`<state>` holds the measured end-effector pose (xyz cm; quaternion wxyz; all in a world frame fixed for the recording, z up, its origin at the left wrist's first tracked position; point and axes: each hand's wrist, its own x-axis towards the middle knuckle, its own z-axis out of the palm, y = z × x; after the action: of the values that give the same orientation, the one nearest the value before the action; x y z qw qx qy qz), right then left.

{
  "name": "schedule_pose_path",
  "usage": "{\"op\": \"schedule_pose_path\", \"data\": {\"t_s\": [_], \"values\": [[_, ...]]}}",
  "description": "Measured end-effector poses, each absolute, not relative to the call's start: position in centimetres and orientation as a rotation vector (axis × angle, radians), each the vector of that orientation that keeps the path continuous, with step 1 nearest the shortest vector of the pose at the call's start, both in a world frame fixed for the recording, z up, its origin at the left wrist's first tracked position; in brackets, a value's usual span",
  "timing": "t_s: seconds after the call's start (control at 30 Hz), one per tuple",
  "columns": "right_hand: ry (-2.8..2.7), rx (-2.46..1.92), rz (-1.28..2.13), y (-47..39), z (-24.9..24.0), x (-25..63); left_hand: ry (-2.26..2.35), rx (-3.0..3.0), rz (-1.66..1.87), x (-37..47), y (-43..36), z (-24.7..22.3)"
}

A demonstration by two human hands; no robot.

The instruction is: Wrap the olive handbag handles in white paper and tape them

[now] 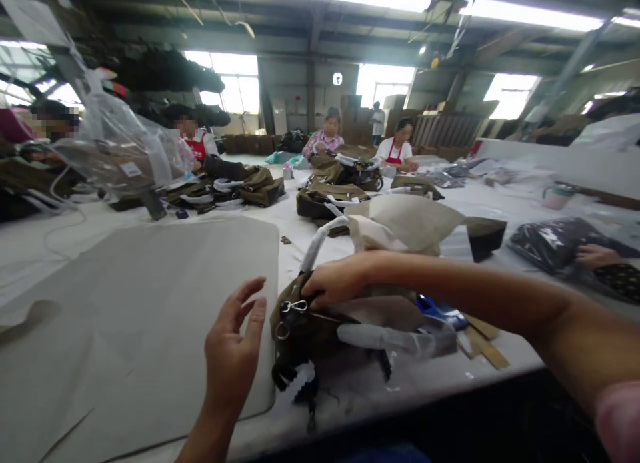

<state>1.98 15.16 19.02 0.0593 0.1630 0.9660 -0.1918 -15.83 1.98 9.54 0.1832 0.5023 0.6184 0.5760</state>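
An olive and black bag (313, 336) lies on the white table in front of me, with metal clips at its left end. One handle (317, 243), wrapped in white material, rises behind it; another wrapped handle (395, 337) lies along its front. My right hand (337, 279) reaches across to the bag's top opening, its fingertips partly hidden in the fabric. Left of the bag, my left hand (235, 343) is raised with its fingers apart and nothing in it. Cream paper (410, 223) bulges up behind my right forearm.
A large grey sheet (135, 309) covers the table's left side. Blue tool (440, 311) and cardboard strips (485, 346) lie right of the bag. More bags (330, 199) are piled behind. Several people work across the table; a co-worker's hand (597, 256) touches a plastic-wrapped black package (555, 241) at right.
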Motion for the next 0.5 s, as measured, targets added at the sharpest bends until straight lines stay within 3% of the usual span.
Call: {"op": "schedule_pose_path", "data": {"t_s": [0.13,0.23,0.3,0.33,0.4,0.5], "values": [[3.245,0.534,-0.807,13.4,25.7,10.7,1.356,2.141,1.201,-10.4,-0.7,14.5],[3.679,1.466,-0.614,11.8,25.8,19.1,1.264,2.471,0.943,-6.7,0.1,15.1],[3.467,2.279,-0.296,11.4,22.9,24.1,1.267,2.565,0.81,-4.5,1.6,15.2],[3.234,2.516,-0.372,11.5,20.9,26.1,1.267,2.582,0.75,-3.6,2.5,15.3],[2.721,2.759,-0.927,11.9,16.6,28.5,1.266,2.571,0.646,-1.8,4.2,15.8],[2.574,2.689,-1.334,12.8,11.5,28.4,1.271,2.509,0.558,0.1,6.3,16.7]]}}
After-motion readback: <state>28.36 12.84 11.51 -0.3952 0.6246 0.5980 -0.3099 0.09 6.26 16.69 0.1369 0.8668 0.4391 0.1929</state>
